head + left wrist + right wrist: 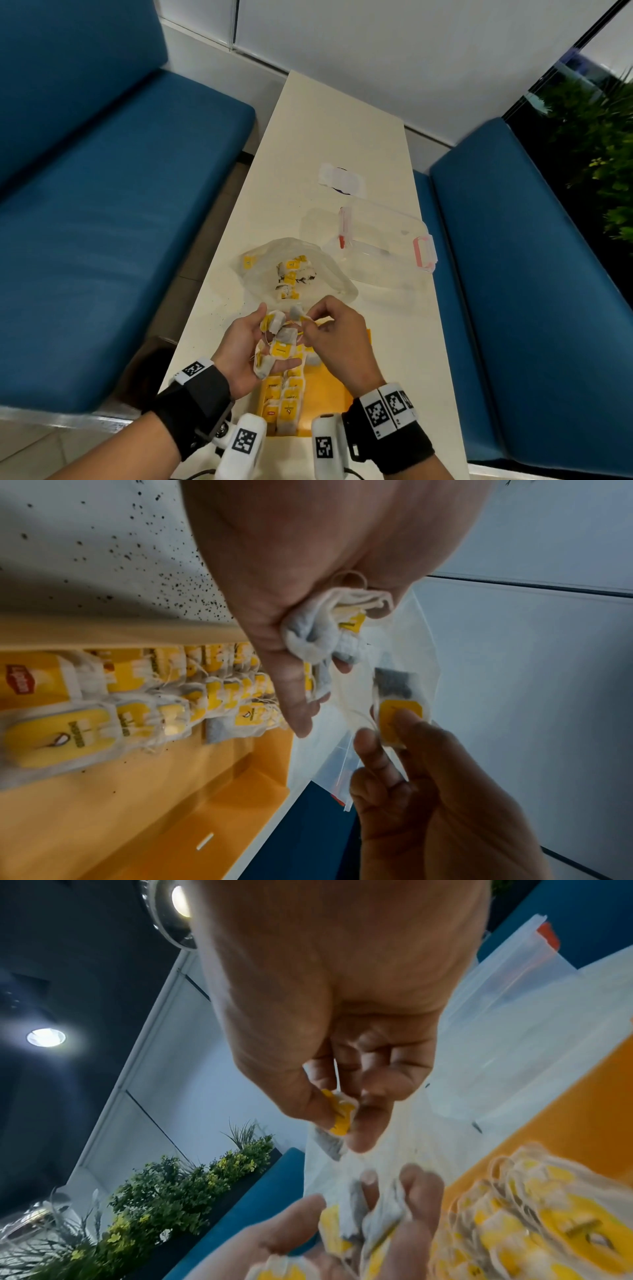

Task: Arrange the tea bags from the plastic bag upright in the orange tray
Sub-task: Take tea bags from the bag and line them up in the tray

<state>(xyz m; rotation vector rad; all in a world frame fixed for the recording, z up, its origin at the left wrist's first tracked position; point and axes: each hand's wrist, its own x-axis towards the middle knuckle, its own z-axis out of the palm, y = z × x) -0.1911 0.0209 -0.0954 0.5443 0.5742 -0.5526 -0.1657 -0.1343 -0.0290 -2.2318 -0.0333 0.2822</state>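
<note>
Above orange tray [346, 387]: left hand [245, 353] cups a tea bag cluster [279, 346]; right hand [334, 330] pinches one bag's tag [306, 318]. Beyond tray: plastic bag [298, 270], clear container [387, 236] on table [342, 120].

Head view looks down; wrist views close; all share orange tray [337, 394].
</note>
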